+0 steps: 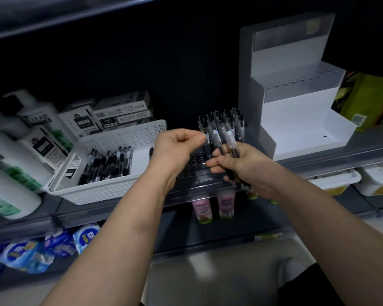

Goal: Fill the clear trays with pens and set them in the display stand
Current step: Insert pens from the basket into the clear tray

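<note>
A clear tray (196,164) sits on the dark shelf between my hands, with several black pens (230,122) standing upright in its far rows. My right hand (241,164) grips a bundle of black pens (229,142) just above the tray's right side. My left hand (177,146) hovers over the tray's left side, its fingertips pinching the top of one pen (208,140). The white stepped display stand (296,102) rises to the right of the tray, and its tiers hold nothing.
A white perforated basket (124,133) with several loose pens (108,164) stands left of the tray, pen boxes (119,111) behind it. Shampoo bottles (31,138) crowd the far left. Drink bottles (215,204) and blue packets (53,246) fill the lower shelf.
</note>
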